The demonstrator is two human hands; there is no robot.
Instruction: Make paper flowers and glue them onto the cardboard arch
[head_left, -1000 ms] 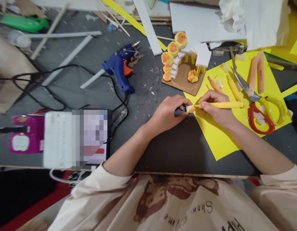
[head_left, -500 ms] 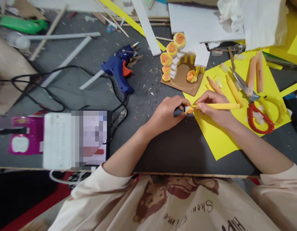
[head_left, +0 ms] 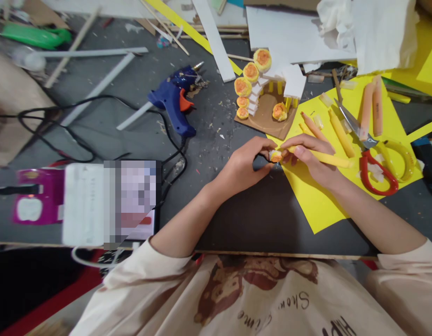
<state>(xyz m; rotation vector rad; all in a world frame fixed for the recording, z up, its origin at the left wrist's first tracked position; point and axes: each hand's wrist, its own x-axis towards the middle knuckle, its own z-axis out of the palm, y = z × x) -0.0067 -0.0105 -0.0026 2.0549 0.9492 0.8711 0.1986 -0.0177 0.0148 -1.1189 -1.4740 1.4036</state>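
Observation:
My left hand (head_left: 244, 164) pinches a small white and orange piece (head_left: 275, 156) at the edge of a yellow paper sheet (head_left: 321, 205). My right hand (head_left: 312, 156) grips a yellow marker (head_left: 333, 159), its tip touching that small piece. Just beyond my hands stands a small cardboard model (head_left: 263, 100) with white steps and several orange-topped round pieces.
A blue glue gun (head_left: 175, 99) with a black cord lies left of the model. Red and yellow scissors (head_left: 375, 154) and several orange and yellow markers (head_left: 371, 105) rest on the yellow sheet at right. White strips, sticks, white paper and a pixelated box fill the rest.
The yellow marker's far end has tilted down toward me, and my right hand has rolled slightly. The small piece stays pinched in my left fingers.

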